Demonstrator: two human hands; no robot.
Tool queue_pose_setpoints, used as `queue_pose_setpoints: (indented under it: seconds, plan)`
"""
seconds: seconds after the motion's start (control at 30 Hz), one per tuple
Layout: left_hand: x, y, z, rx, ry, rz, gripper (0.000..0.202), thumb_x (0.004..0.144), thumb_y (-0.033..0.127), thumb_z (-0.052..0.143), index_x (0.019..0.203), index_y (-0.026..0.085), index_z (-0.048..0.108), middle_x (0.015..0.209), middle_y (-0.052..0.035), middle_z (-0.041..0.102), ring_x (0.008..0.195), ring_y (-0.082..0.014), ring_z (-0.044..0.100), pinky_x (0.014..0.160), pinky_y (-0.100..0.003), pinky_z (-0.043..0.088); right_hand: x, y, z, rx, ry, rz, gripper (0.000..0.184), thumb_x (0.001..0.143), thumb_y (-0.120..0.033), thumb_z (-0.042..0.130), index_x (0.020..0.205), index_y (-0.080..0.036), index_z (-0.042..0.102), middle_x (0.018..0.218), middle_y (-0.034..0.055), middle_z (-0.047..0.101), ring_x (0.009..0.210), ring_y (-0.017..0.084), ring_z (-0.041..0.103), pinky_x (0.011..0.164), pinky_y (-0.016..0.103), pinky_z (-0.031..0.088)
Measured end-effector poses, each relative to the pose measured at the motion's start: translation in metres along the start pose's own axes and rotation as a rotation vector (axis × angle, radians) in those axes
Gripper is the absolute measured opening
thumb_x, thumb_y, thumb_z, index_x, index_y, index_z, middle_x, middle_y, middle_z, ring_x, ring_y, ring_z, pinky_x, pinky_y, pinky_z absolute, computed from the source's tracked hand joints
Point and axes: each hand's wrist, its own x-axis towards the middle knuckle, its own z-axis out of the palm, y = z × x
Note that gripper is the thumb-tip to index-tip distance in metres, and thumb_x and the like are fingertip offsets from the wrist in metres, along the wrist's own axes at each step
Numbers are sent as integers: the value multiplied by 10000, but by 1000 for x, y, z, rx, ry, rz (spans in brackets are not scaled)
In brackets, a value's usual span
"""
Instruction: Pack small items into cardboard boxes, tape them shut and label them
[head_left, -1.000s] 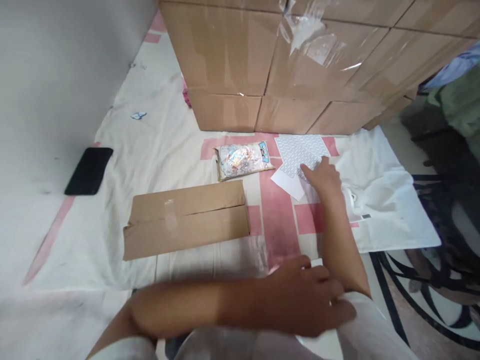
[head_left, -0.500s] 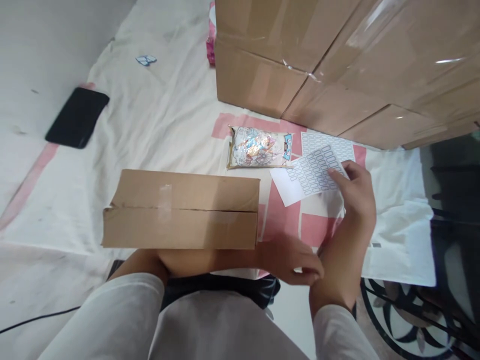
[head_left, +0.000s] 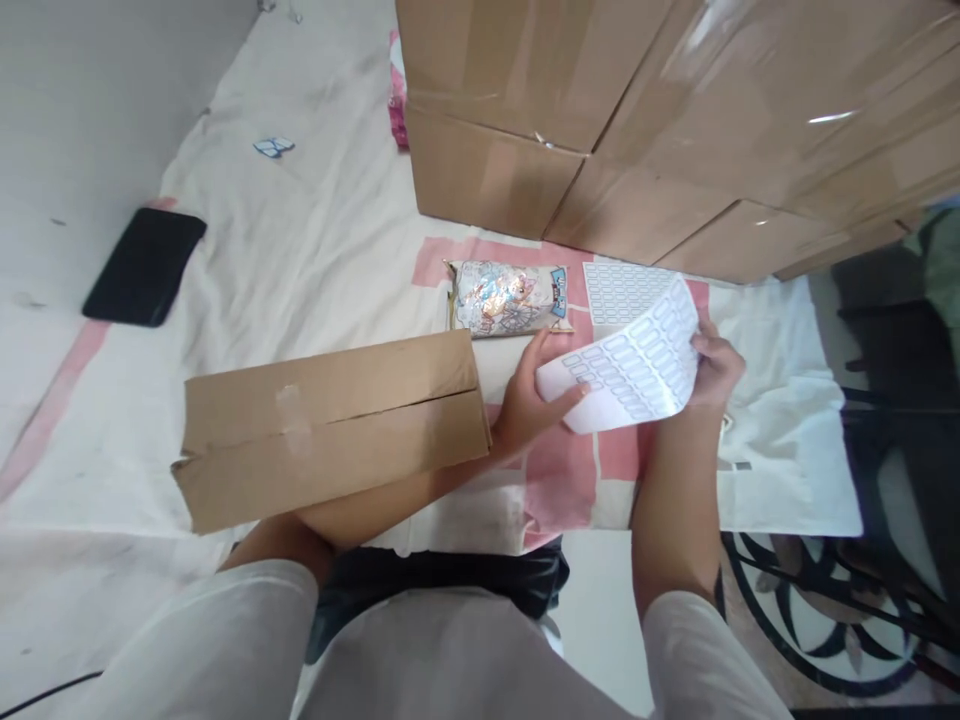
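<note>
A white sheet of small labels [head_left: 634, 365] is held up off the cloth between both hands. My right hand [head_left: 716, 365] grips its right edge, fingers closed on it. My left hand [head_left: 529, 400] holds the sheet's left end, thumb on top. A second label sheet [head_left: 619, 288] lies flat on the cloth behind it. Left of my left hand lies a closed brown cardboard box [head_left: 326, 425] with tape on top. A shiny printed packet [head_left: 506, 297] lies just beyond my left hand.
A stack of large taped cartons [head_left: 637, 110] fills the back. A white and pink cloth [head_left: 322, 240] covers the floor. A black phone [head_left: 142, 265] lies at the left, a small scrap [head_left: 274, 147] further back. Dark patterned rug [head_left: 817, 620] at right.
My right hand has lifted the label sheet off the cloth and curled it. My left hand has come up from near my lap to take the sheet's left end.
</note>
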Motion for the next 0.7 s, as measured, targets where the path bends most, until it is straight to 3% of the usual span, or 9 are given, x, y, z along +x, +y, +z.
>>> queue_pose_setpoints:
  seconds: [0.1,0.2,0.3,0.37,0.53,0.7]
  plan:
    - [0,5,1,-122,20,-155,524,863,631,776,1160,204,719,1132,-95,788,1064,-282,736,885,-379,619,-1,7,15,55,-18,-95,501,605,-637,764,935,-262,731,912,81,777,1164,389,707,1005,565,587]
    - [4,11,1,-151,114,-161,457,905,610,740,1095,195,721,1085,-87,802,1016,-259,743,859,-362,627,-5,13,22,-173,-118,35,759,598,-893,695,1028,-269,746,1091,113,792,1280,425,665,1017,604,569]
    - [10,15,0,-189,194,-156,451,896,606,758,1081,198,709,1098,-83,801,1038,-249,743,911,-364,627,-9,21,21,-497,-282,227,730,476,-707,940,1014,-250,754,1089,103,810,1216,423,706,1034,585,568]
    - [12,15,0,-199,196,-155,453,888,606,770,1070,198,696,1107,-84,795,1060,-247,739,949,-371,620,-11,28,23,-555,-319,249,694,493,-528,1014,1072,-256,744,1109,71,819,1180,378,733,1067,557,564]
    - [6,6,2,-159,140,-88,453,927,552,742,1211,220,623,1216,-101,743,1158,-245,703,1049,-411,585,-17,44,40,-455,-231,218,641,560,-480,1009,1099,-262,739,1125,51,828,1123,347,767,1035,547,606]
    - [5,-3,-1,242,217,169,632,828,426,817,1349,234,514,1411,-141,536,1365,-287,542,1197,-467,451,-14,35,41,-491,-121,130,505,636,-398,959,1073,-229,769,1161,50,828,1148,340,763,1069,547,592]
